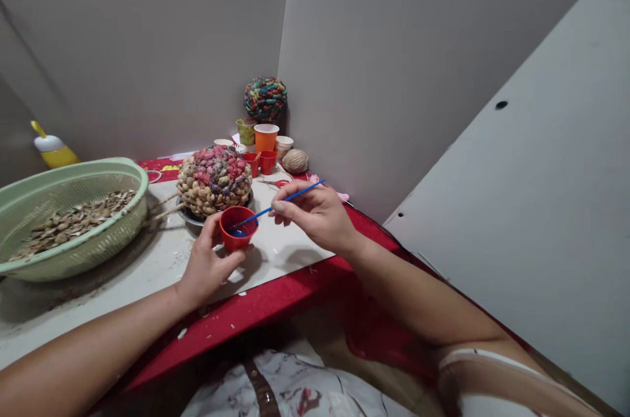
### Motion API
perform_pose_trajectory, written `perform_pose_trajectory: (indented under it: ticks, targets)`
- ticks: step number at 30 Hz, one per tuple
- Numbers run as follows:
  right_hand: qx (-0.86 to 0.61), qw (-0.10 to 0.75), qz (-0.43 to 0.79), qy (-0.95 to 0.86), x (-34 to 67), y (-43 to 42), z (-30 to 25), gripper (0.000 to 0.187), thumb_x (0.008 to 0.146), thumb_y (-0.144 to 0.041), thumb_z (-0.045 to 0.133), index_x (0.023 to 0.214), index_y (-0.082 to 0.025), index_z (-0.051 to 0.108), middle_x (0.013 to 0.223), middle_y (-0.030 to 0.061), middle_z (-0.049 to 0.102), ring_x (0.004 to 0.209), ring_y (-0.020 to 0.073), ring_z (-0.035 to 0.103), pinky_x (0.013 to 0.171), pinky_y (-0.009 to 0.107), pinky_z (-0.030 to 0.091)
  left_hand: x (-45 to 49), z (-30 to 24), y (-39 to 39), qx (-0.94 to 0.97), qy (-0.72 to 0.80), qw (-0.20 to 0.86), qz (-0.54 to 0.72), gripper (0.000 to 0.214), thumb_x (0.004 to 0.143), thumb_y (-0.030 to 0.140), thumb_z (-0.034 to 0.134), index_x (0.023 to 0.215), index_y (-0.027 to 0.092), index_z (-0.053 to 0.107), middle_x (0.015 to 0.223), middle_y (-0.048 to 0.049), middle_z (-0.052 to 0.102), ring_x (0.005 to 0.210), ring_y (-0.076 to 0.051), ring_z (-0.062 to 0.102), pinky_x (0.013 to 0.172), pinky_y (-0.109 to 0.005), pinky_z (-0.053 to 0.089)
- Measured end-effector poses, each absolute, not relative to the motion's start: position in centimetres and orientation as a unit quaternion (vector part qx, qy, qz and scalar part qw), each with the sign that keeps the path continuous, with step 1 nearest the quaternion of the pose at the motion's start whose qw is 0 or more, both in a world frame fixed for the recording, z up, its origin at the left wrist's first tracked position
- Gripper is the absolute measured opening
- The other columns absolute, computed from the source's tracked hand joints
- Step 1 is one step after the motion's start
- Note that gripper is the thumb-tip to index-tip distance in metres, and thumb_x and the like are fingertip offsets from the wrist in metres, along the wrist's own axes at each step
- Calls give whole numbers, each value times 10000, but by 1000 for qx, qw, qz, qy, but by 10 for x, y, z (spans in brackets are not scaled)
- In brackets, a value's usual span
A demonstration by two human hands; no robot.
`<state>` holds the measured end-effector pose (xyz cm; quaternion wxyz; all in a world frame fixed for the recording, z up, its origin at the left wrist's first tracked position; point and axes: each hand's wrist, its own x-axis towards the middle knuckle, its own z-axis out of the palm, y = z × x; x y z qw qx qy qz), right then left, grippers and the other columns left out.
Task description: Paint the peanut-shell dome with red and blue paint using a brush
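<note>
Left hand (207, 267) wraps red cup (237, 243) just left of frame centre, right hand (317, 212) pinches blue brush (304, 190) tightly, tip inside cup. Part-pink shell ball (215, 180) sits just behind cup, green basket (118, 231) at left edge. Working room: white board (268, 240) right of cup, bounded by red cloth (295, 287) at lower centre, grey wall (369, 69) upper right.

The small red cup (237, 244) is open side up, with a shallow pool of dark blue liquid (239, 233) inside. A slim blue brush (301, 192) slants down into the cup from the right, its tip hard to make out. Just beyond the cup, leftward, sits a knobbly ball (215, 180), tan below, patched pink and purple above.
</note>
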<state>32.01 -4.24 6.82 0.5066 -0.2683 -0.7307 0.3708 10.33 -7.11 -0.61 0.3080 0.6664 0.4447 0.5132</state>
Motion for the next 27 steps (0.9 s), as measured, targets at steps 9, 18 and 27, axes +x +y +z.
perform_pose_trajectory:
  ticks: [9, 18, 27]
  targets:
    - [-241, 566, 572, -543, 324, -9, 44, 446, 692, -501, 874, 825, -190, 583, 637, -19, 743, 514, 104, 680, 444, 180, 525, 102, -4, -66, 637, 445, 346, 525, 542, 774, 385, 814, 1218, 213, 555, 1181, -54, 698, 1042, -204, 693, 926, -327, 555]
    - [-216, 637, 556, -488, 325, 23, 44, 485, 642, -501, 903, 831, -203, 571, 658, -43, 754, 518, 83, 682, 462, 154, 536, 102, -3, -67, 606, 471, 348, 539, 566, 749, 416, 842, 1200, 202, 575, 1130, -48, 706, 1003, -190, 679, 890, -300, 543]
    - [-201, 628, 528, -535, 317, 41, 44, 478, 666, -544, 872, 828, -201, 580, 612, -54, 722, 522, 95, 690, 463, 162, 549, 104, -1, -69, 624, 478, 329, 524, 521, 746, 350, 843, 1176, 215, 581, 1122, -27, 712, 985, -166, 697, 868, -262, 564]
